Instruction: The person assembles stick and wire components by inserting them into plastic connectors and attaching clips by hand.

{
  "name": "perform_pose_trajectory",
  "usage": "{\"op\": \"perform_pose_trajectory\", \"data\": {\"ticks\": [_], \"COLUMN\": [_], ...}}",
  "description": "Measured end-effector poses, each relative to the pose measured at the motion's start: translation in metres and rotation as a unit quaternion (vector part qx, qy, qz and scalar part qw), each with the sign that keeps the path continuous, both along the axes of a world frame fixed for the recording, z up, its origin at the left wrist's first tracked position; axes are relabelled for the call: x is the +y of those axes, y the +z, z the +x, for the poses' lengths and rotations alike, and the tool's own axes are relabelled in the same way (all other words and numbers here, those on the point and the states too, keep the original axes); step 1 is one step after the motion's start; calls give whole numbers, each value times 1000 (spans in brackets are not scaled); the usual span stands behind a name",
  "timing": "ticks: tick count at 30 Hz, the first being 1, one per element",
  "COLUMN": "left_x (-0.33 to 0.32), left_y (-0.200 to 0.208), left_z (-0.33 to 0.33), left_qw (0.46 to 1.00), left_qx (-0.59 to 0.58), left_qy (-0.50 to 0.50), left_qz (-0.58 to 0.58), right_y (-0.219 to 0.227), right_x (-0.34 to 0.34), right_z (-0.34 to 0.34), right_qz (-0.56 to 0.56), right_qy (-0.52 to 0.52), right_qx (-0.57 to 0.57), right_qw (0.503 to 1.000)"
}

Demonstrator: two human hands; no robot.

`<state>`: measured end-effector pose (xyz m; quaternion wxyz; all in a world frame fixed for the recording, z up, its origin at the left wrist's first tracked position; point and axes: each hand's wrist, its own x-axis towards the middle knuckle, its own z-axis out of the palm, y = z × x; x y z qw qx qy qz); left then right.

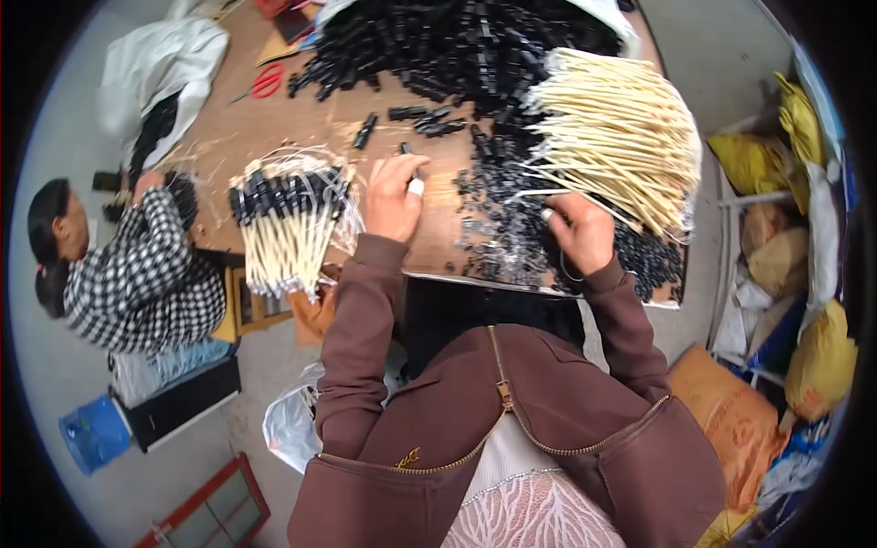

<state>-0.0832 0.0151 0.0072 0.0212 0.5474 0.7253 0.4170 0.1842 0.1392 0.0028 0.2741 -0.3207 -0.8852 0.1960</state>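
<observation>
My left hand is closed near the table's middle, a short black tube-like piece between its thumb and fingers. White wrapping covers part of that thumb. On the right, my right hand pinches what looks like one thin cream cord, beside a large bundle of cream cords. Small dark and clear plastic bits spread between my hands. A few loose black pieces lie beyond my left hand. To its left rests a bundle of cream cords with black ends.
A big heap of black pieces covers the far side of the table. Red-handled scissors lie at the far left. Another person in a checked top works at the left. Bags fill a rack at the right.
</observation>
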Motion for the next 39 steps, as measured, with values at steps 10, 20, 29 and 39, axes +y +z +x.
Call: {"op": "perform_pose_trajectory", "data": {"ticks": [10,20,29,39], "left_x": [48,17,20,3], "left_y": [-24,-34,-32,-13], "left_z": [13,-8,-6,38], "left_qw": [996,986,938,986], "left_qx": [21,-18,253,61], "left_qy": [72,60,135,-131], "left_qz": [-41,-153,-197,-79], "right_y": [-4,19,12,8], "right_x": [33,27,-17,-23], "right_z": [61,26,4,8], "right_qz": [70,152,-176,-83], "right_qy": [-126,21,34,119], "right_qx": [-157,-65,-63,-44], "right_qw": [977,986,982,988]}}
